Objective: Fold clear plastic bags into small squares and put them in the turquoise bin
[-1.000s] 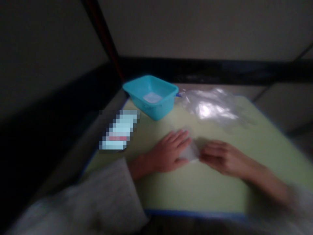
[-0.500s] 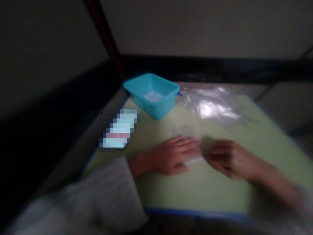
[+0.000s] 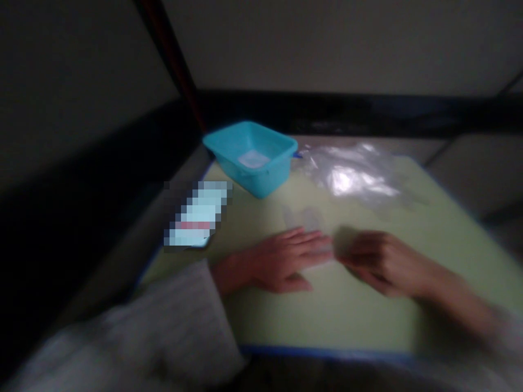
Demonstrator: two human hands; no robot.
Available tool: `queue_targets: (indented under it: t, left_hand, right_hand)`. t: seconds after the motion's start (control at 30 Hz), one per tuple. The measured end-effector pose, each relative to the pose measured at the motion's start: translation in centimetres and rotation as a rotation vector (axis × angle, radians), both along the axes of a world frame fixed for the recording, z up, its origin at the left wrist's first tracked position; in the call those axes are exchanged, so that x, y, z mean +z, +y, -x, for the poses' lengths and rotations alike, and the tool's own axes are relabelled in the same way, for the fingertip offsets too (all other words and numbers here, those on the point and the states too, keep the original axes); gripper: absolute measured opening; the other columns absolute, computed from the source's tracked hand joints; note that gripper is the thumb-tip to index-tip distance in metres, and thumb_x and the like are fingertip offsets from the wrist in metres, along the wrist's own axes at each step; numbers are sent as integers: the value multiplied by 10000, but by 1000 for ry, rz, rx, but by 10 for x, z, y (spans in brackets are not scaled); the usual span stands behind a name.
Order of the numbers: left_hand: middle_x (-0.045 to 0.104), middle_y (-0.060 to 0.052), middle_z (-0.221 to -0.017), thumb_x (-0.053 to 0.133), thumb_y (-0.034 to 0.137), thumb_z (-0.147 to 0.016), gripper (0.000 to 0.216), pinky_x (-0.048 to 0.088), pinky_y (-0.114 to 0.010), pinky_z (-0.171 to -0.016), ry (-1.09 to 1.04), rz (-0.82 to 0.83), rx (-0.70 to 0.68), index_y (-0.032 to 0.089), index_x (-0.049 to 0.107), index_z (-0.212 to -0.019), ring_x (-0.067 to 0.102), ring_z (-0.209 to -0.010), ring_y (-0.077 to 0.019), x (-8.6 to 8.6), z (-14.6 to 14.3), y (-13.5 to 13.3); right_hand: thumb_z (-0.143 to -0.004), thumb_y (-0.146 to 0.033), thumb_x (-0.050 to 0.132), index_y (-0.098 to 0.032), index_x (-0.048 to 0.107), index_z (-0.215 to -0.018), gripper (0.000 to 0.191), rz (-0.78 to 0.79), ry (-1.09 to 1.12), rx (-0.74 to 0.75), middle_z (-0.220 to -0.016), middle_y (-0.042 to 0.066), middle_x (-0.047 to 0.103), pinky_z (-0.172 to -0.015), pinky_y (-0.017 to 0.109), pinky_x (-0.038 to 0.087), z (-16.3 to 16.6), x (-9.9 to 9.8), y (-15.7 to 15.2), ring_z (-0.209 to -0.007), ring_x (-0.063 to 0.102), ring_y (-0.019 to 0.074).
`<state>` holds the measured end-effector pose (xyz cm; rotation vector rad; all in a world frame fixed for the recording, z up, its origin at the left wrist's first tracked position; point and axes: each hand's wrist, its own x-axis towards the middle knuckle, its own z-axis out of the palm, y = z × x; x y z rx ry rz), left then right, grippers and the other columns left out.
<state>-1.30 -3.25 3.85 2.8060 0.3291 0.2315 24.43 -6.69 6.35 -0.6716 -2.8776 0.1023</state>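
My left hand (image 3: 281, 261) lies flat, fingers stretched out, over a thin see-through piece of plastic (image 3: 311, 218) on the table. Most of that piece is hidden under the palm and fingers; a pale part of it shows beyond them. Just right of the left fingertips, my right hand (image 3: 379, 264) is closed, thumb and fingers pressed together low over the tabletop. Whatever those fingers pinch is too small and blurred to make out.
A turquoise plastic tub (image 3: 265, 182) with something white inside stands at the back left of the yellow-green table (image 3: 318, 321). Shiny clear plastic bags (image 3: 347, 177) lie at the back right. A pixelated, phone-like flat thing (image 3: 198, 218) is by the left edge.
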Motion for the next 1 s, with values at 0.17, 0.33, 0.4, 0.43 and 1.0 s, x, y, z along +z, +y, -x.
queue_targets:
  t: [0.17, 0.33, 0.4, 0.43, 1.0]
  left_hand:
    - [273, -73, -1508, 454, 468, -891, 632, 156, -450, -1153, -6, 3, 7, 215, 269, -1440, 162, -1413, -248, -1, 0, 0]
    - [263, -89, -1511, 448, 473, -894, 629, 141, -450, -1156, 1, -11, 15, 196, 286, -1435, 162, -1413, -251, -2, 0, 0]
    - [265, -86, -1510, 450, 474, -894, 627, 143, -449, -1156, -4, -16, 19, 200, 287, -1434, 165, -1412, -251, -1, 0, 0]
    - [267, -83, -1510, 453, 473, -892, 628, 147, -448, -1155, -7, -17, 21, 206, 285, -1435, 167, -1412, -251, -1, 0, 0]
    - [193, -75, -1534, 425, 491, -898, 648, 121, -440, -1153, 41, -36, 33, 210, 238, -1452, 108, -1423, -255, -1, 0, -1]
  right_hand:
    - [-888, -159, 413, -153, 672, -888, 259, 19, -28, -5, -725, 68, 664, -687, 365, 401, 0, -2, 0, -696, 558, 204]
    - [-885, -163, 423, -148, 670, -920, 250, 26, -38, -6, -736, 67, 665, -699, 365, 403, -1, -4, 0, -702, 557, 204]
    - [-876, -161, 432, -147, 669, -938, 245, 29, -38, -7, -744, 69, 669, -705, 366, 405, -1, -4, 0, -709, 559, 206]
    - [-873, -159, 435, -146, 670, -938, 244, 31, -35, -10, -743, 71, 669, -702, 366, 405, -1, -4, 1, -706, 558, 206]
    - [-878, -143, 410, -129, 671, -978, 279, -1, -38, -3, -727, 69, 677, -676, 371, 414, -1, -6, 1, -691, 571, 209]
